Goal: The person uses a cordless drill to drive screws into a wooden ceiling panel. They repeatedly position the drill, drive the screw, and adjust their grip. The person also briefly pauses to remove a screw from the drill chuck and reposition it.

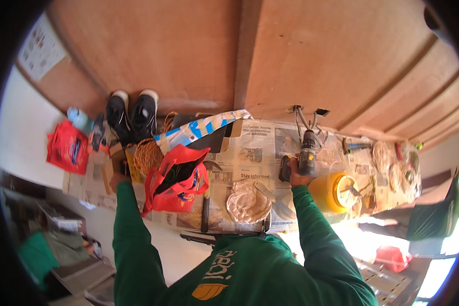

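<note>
My right hand (297,176) grips the handle of a grey cordless drill (307,155) standing on the newspaper-covered worktop (255,153). The drill points up toward bundled wires (303,116) at the wooden wall. My left hand (118,178) rests at the left of the worktop, beside a red fabric bag (177,179) and a coil of orange rope (147,155); its fingers are mostly hidden. Both arms wear green sleeves.
A yellow bucket (334,192) holds tools right of the drill. A crumpled plastic bag (248,201) and a hammer (205,204) lie near the front edge. Black shoes (132,115) stand at the back left, a red packet (66,146) farther left. Coils and tools crowd the right end (400,171).
</note>
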`<state>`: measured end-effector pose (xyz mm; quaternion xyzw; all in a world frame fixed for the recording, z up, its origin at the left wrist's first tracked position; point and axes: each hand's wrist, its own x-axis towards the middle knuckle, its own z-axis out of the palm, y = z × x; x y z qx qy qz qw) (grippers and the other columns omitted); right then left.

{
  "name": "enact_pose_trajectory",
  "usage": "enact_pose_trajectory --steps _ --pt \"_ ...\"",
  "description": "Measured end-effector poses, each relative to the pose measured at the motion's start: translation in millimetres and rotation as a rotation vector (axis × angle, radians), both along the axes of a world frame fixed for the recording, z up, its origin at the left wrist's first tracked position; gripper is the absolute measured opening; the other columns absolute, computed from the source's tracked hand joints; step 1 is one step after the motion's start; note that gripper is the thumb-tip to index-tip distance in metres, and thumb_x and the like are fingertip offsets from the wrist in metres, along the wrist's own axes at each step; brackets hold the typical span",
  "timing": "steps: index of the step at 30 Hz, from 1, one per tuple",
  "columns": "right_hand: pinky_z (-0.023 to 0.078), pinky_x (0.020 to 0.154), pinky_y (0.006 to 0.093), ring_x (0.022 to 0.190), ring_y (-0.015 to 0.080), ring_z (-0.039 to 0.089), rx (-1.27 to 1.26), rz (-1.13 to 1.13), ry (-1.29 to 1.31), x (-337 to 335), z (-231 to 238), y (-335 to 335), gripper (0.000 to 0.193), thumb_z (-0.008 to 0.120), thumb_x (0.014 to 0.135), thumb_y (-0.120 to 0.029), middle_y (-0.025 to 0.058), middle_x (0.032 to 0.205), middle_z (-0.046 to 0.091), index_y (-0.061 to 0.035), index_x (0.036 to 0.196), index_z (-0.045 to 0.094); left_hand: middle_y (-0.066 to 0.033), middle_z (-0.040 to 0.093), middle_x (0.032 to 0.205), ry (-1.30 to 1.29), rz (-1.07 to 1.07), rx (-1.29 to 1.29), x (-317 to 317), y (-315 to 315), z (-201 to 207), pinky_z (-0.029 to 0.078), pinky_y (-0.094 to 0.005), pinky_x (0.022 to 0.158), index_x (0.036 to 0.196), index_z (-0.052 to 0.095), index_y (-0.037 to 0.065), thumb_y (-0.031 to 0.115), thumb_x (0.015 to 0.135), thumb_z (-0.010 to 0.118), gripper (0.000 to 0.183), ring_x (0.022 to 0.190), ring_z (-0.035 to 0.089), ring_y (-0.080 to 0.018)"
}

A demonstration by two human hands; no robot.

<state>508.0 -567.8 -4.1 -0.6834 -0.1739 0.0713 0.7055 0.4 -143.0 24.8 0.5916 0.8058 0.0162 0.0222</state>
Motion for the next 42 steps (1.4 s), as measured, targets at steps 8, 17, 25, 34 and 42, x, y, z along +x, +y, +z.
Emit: enact_pose_trajectory --steps 8,17,25,34,42 --pt "0.054 0.077 0.0334 0.082 0.0178 0.067 -0.059 -0.051 -0.076 0.9 -17.9 0.4 0.029 0.078 0.089 -0.02 0.0081 0.094 0.072 -0.001 0.108 0.067 -0.0215 0.074 0.105 0.036 -0.124 0.011 2.3 -6.9 14.5 0.058 -0.0486 0.087 0.104 0.075 0.001 0.027 0.086 0.069 0.032 0.103 0.072 -0.0404" --pt "0.054 0.076 0.0352 0.081 0.0196 0.067 -0.126 -0.039 -0.084 -3.8 -0.2 -3.7 0.033 0.079 0.087 -0.022 0.009 0.092 0.072 -0.0016 0.109 0.066 -0.0205 0.075 0.1 -0.121 -0.226 0.003 12.8 -24.6 39.3 0.059 -0.0451 0.079 0.097 0.076 -0.001 0.028 0.088 0.068 0.031 0.093 0.074 -0.0381" --pt "0.055 0.075 0.0368 0.08 0.0237 0.068 -0.191 -0.013 -0.131 -4.1 11.0 -5.6 0.031 0.079 0.086 -0.022 0.0116 0.089 0.071 -0.0022 0.106 0.065 -0.0217 0.073 0.094 0.496 -0.76 -0.092 -39.7 4.7 18.2 0.057 -0.0422 0.072 0.099 0.071 -0.002 0.033 0.093 0.062 0.037 0.085 0.073 -0.0346" --pt "0.054 0.072 0.0346 0.079 0.0179 0.067 -0.187 -0.035 -0.117 -8.0 12.5 -5.5 0.024 0.077 0.09 -0.022 0.0073 0.087 0.071 -0.0039 0.103 0.068 -0.0108 0.072 0.084 -0.692 -0.459 0.153 -95.2 33.1 17.0 0.054 -0.0343 0.073 0.09 0.072 0.0 0.01 0.095 0.064 0.013 0.079 0.066 -0.0187" --pt "0.056 0.075 0.0381 0.082 0.0304 0.072 -0.185 0.052 -0.132 -5.4 18.1 -0.8 0.036 0.078 0.085 -0.02 0.0146 0.091 0.073 -0.0019 0.11 0.061 -0.0189 0.071 0.07 0.067 -0.348 0.197 -65.9 19.7 68.1 0.057 -0.044 0.065 0.086 0.075 0.002 0.025 0.091 0.072 0.024 0.072 0.074 -0.0316"
